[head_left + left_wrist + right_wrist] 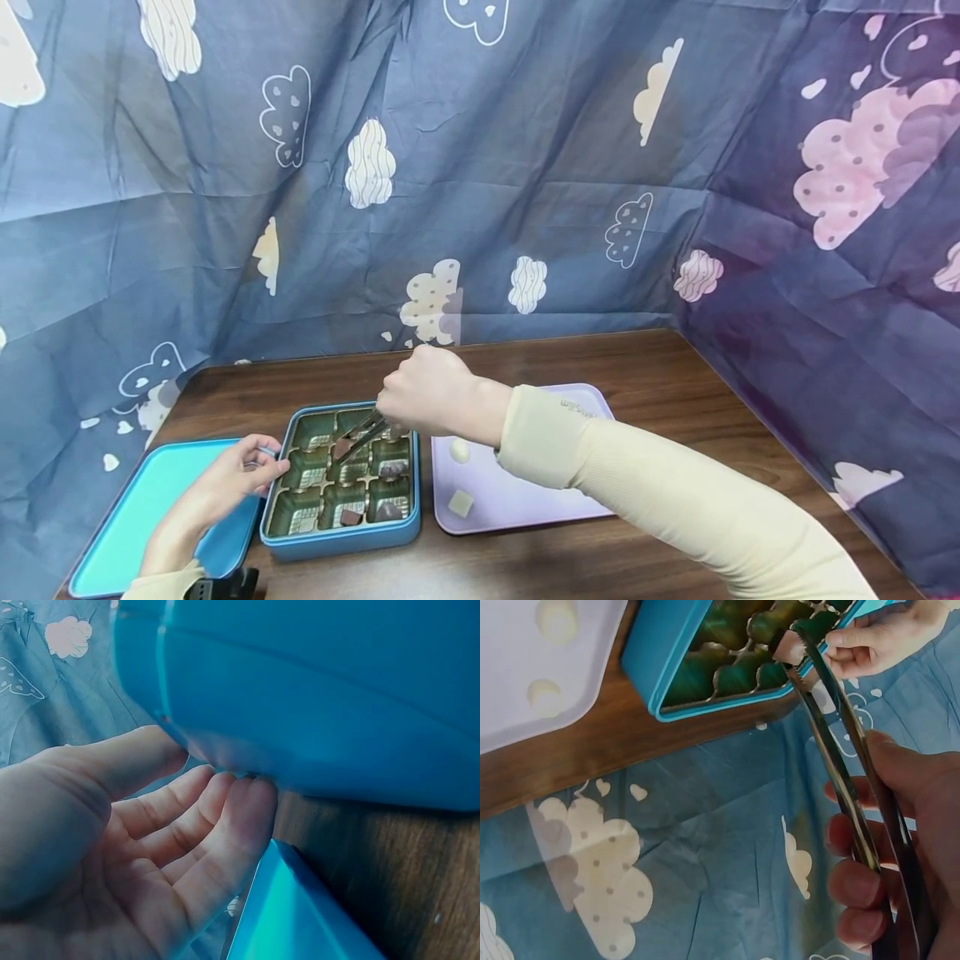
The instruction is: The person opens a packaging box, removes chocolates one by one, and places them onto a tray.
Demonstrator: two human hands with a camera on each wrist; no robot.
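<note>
Tongs [830, 755] are gripped by the right hand [431, 392], fingers curled; past the fingers, a chocolate [789, 648] is pinched in the tongs over the box [341, 543]. Its side is touched by the left hand [227, 481], fingers loosely bent.

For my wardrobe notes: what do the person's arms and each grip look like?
The right sleeve is long and cream, with a broad cuff. The left sleeve, mostly out of frame, is cream too; a black item, hard to identify, shows at the wrist. Left grip and right grip are bare: no glove or ring shows.
</note>
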